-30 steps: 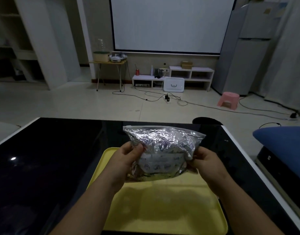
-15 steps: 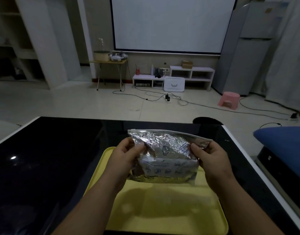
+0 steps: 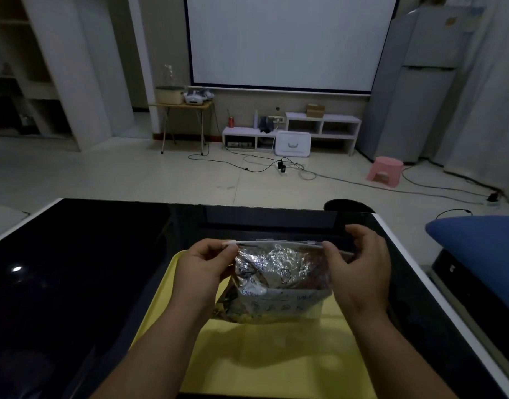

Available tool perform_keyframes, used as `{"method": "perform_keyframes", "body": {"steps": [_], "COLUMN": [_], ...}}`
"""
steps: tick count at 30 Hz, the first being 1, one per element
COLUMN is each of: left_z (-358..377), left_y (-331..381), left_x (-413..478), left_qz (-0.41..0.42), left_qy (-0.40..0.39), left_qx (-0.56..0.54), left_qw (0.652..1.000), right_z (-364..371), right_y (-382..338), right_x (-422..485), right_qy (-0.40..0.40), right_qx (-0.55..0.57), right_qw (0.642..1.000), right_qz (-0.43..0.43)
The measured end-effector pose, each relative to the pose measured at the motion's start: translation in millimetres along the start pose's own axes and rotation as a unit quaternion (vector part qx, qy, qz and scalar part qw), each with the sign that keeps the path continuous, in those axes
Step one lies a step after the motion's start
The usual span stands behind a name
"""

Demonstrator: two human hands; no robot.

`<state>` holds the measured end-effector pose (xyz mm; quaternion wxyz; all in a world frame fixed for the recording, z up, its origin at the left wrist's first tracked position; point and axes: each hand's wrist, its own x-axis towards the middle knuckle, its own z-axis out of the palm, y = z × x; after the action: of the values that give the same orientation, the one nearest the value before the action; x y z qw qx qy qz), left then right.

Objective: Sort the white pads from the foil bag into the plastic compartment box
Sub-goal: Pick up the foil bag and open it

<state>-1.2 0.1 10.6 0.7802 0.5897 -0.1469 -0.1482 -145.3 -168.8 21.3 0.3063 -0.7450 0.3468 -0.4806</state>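
A crinkled silver foil bag (image 3: 279,280) with a zip strip along its top hangs upright above a yellow tray (image 3: 265,358). My left hand (image 3: 204,269) pinches the left end of the zip strip. My right hand (image 3: 360,266) pinches the right end. The strip is stretched straight between them and looks closed. No white pads and no plastic compartment box are in view; the bag hides its contents.
The tray lies on a glossy black table (image 3: 74,283) with a white rim. A blue cushion (image 3: 483,254) sits off the right edge. Beyond are a tiled floor with cables, a pink stool (image 3: 385,171), low white shelves and a projector screen.
Both hands have shifted from the bag's sides up to the ends of its zip strip. The bag now hangs lower, with its top edge pulled taut and level.
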Motion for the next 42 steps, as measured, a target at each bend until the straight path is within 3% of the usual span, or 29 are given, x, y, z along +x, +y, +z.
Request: {"method": "perform_keyframes", "body": {"steps": [2,6,16,27,42], "left_z": [2.0,3.5,10.1,9.6,2.5], "left_y": [0.0,3.9,8.7,8.8,9.9], "left_x": [-1.4,-6.5,-18.2,-20.3,-10.5], "left_qz": [0.004,0.026,0.103,0.134,0.099], "left_qy": [-0.006,-0.035,-0.091,-0.087,-0.051], "left_qx": [0.016,0.046,0.169,0.214,0.194], "left_qw": [1.000,0.998,0.976,0.964,0.975], "right_z": [2.7,10.5,24.3,27.0,19.6], "right_y": [-2.1,-6.1,-32.3,-42.2,-29.4], "right_x": [-2.3,-9.9,-31.1,-33.1,-22.6], "right_qy": [0.004,-0.041,-0.149,-0.147,-0.147], "right_qx": [-0.061,-0.079,-0.086,-0.121,-0.146], "right_qw": [0.995,0.981,0.951,0.952,0.954], "right_qz": [-0.077,-0.171,-0.257,-0.240,-0.218]}}
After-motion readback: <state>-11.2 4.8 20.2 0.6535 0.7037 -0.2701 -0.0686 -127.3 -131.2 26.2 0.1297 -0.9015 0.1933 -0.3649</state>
